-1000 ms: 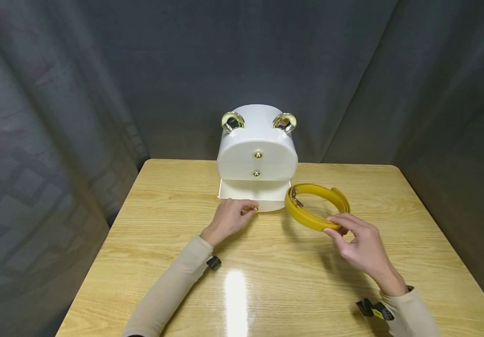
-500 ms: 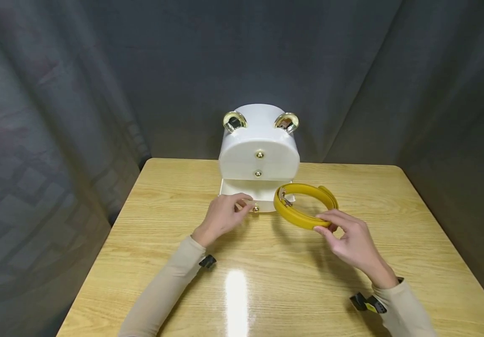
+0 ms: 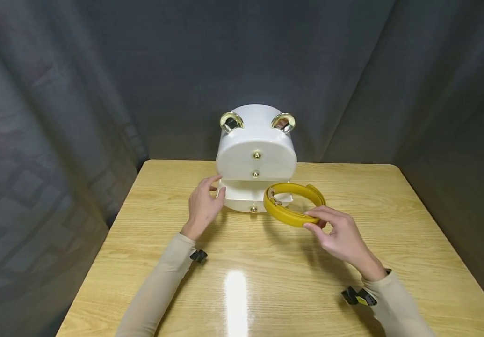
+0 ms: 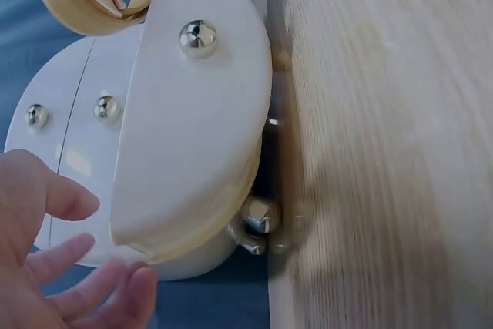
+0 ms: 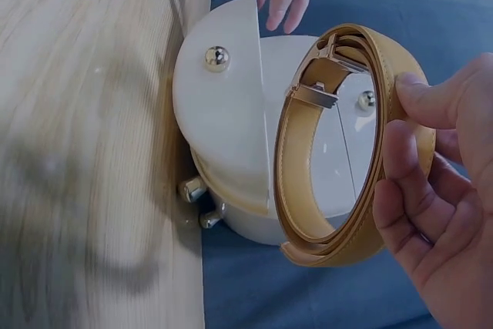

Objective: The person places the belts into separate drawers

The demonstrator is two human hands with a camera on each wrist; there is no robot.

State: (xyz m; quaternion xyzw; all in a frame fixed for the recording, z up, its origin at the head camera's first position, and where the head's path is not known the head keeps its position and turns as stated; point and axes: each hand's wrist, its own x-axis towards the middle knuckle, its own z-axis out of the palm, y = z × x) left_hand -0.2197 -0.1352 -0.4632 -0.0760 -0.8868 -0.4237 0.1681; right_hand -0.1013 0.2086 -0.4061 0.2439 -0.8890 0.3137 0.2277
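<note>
A coiled yellow belt [image 3: 289, 217] with a metal buckle [image 5: 316, 92] is pinched at its near right side between the thumb and fingers of my right hand [image 3: 343, 234]. The coil hangs above the table, in front of a white rounded drawer box [image 3: 256, 154] with gold knobs and gold ear-like rings on top. The box's bottom drawer [image 4: 202, 113] is pulled out. My left hand [image 3: 203, 203] is at the drawer's left side, fingers spread and relaxed, holding nothing. Whether its fingertips touch the box I cannot tell.
The box stands near the back edge of a wooden table [image 3: 174, 187]. Dark grey curtains [image 3: 174, 84] hang behind it and on both sides. Short metallic feet [image 4: 260, 213] show under the box in the left wrist view.
My left hand has let go of the bottom drawer's knob and moved left to the drawer's side. The right hand has carried the belt leftward, closer to the drawer front.
</note>
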